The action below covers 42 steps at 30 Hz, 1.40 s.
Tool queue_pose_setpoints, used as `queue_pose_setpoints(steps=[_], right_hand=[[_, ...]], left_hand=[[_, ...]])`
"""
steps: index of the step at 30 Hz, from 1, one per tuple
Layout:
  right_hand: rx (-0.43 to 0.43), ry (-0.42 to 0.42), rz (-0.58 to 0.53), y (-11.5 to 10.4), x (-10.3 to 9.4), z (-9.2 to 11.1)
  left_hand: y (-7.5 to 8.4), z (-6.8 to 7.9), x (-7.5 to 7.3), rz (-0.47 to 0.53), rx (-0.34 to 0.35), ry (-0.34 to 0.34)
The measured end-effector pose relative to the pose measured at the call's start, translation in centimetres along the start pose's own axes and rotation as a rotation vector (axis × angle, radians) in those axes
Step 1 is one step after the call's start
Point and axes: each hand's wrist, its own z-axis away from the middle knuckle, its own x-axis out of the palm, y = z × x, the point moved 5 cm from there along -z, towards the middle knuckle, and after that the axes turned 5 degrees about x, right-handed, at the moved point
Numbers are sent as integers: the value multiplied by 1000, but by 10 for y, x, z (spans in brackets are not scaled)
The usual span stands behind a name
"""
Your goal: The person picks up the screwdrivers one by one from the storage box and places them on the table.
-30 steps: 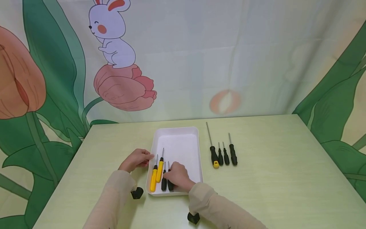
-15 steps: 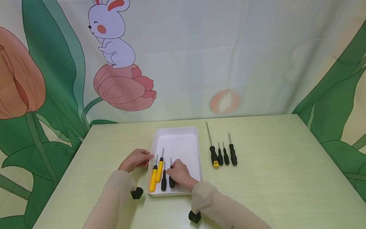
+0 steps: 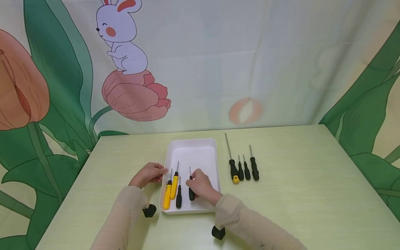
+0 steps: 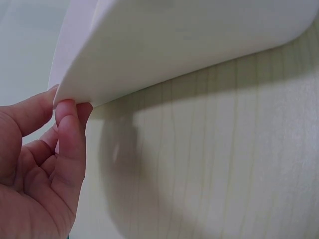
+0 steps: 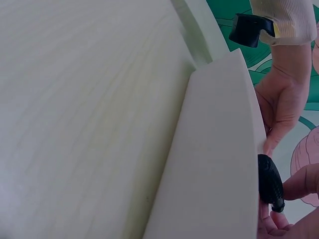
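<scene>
My left hand (image 3: pixel 149 173) pinches the left rim of a white tray (image 3: pixel 204 152); the left wrist view shows thumb and fingers on either side of the tray wall (image 4: pixel 164 45). Over the tray, my right hand (image 3: pixel 201 184) pinches a small black screwdriver (image 3: pixel 191 193), its shaft pointing away from me. In the right wrist view that screwdriver's black handle (image 5: pixel 269 179) shows between thumb and fingers, beside the tray's side wall. To its left in the tray lie another black screwdriver (image 3: pixel 179 199) and two yellow-handled screwdrivers (image 3: pixel 167 198), one slightly farther back.
Right of the tray, several screwdrivers lie on the table in a row: a long black one with a yellow end (image 3: pixel 233 170), two small black ones (image 3: pixel 247 172) and a larger black one (image 3: pixel 255 170). A printed curtain (image 3: pixel 200 69) hangs behind the table (image 3: pixel 300 180).
My right hand has moved the black screwdriver rightward and away from me, off from the other black one. The left hand has stayed at the tray's rim.
</scene>
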Motion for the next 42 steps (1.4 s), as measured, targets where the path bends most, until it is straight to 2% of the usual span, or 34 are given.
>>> queue_pose_setpoints(steps=[13, 22, 32, 42], right_hand=[[-80, 52, 38, -6, -27, 1], [-90, 94, 66, -10, -47, 2], [-88, 117, 52, -10, -69, -1], [-61, 141, -32, -5, -98, -4]], left_hand=[[-1, -2, 0, 1, -1, 7], [0, 0, 0, 2, -5, 5], [-1, -2, 0, -1, -7, 14], [0, -1, 1, -11, 4, 7]])
